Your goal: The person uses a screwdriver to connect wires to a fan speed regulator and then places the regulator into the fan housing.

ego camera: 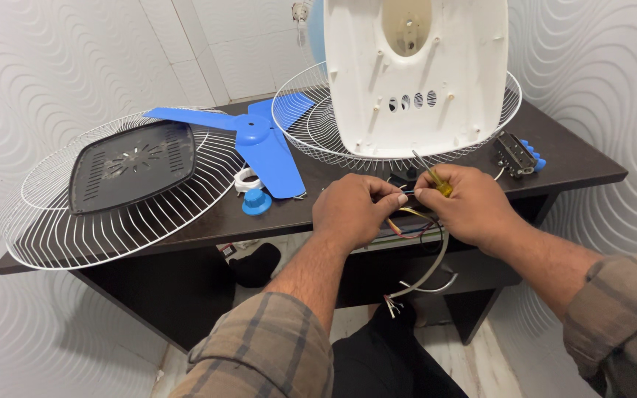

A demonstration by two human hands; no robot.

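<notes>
blade [259, 144] blue | grille [53, 236] white wire | housing [414, 74] white | table [576, 158] dark brown

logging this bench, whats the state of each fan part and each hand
front grille: off, lying flat
blue blade: off, lying on table
blue cap: off, loose
white housing: upright, back open
wires: loose, hanging
left hand: pinching wires
right hand: gripping screwdriver

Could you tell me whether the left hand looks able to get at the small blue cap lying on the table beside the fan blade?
Probably yes. The left hand is pinching wires at the table edge, and the blue cap sits just to its left with bare table between them. It would have to let the wires go first.
</notes>
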